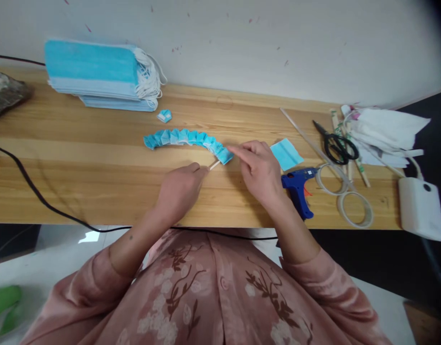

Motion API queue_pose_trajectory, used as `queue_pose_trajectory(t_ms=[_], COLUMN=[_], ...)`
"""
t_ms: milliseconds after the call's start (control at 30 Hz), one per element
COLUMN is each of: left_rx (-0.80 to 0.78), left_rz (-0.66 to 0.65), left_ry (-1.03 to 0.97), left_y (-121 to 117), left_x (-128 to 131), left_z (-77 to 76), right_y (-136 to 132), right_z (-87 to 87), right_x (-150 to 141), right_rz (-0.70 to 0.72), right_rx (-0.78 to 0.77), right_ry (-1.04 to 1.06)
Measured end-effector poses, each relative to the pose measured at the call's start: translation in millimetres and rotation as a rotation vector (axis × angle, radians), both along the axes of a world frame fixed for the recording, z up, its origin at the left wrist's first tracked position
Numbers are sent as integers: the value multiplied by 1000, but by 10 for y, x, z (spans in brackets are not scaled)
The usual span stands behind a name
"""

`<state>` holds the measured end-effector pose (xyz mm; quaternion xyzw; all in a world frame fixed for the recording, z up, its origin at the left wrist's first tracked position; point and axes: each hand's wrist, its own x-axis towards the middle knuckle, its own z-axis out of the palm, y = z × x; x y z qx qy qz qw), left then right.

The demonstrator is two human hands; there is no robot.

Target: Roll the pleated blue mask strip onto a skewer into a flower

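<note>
A curved row of folded blue mask pieces (pixel 186 138) lies on the wooden table (pixel 80 172), threaded on a thin pale stick (pixel 214 165). My left hand (pixel 180 189) is closed around the stick's near end. My right hand (pixel 258 167) pinches the last blue piece at the row's right end, fingers pressed together on it. One small folded blue piece (pixel 164 115) lies apart, behind the row.
A stack of blue face masks (pixel 98 74) stands at the back left. A blue square of mask cloth (pixel 287 153), a blue glue gun (pixel 298 188), tape rolls (pixel 355 208), scissors (pixel 337 143), white scraps (pixel 381 127) and a white box (pixel 421 208) lie right. A black cable (pixel 33 191) crosses left.
</note>
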<state>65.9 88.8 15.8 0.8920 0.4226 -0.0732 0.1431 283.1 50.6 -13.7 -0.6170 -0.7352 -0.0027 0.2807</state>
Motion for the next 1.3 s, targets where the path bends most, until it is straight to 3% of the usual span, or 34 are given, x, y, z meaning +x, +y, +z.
queue_pose_trajectory(t_ms=[200,733,967,1300], left_rx=[-35,54,90,123], left_rz=[3,-1,9,-19], left_ry=[1,-48,-145,-91], left_y=[15,35,58,124], left_x=[-6,-33,-50,-30], left_z=[40,-19,-46,-86], right_y=[-123,180,297,445], right_z=[-73,51,151,368], right_x=[60,-69,-77,-157], right_rz=[-33,-69,-54,-14], right_rx=[20,-137,-207,-390], right_ry=[-6,-170,-227,-310])
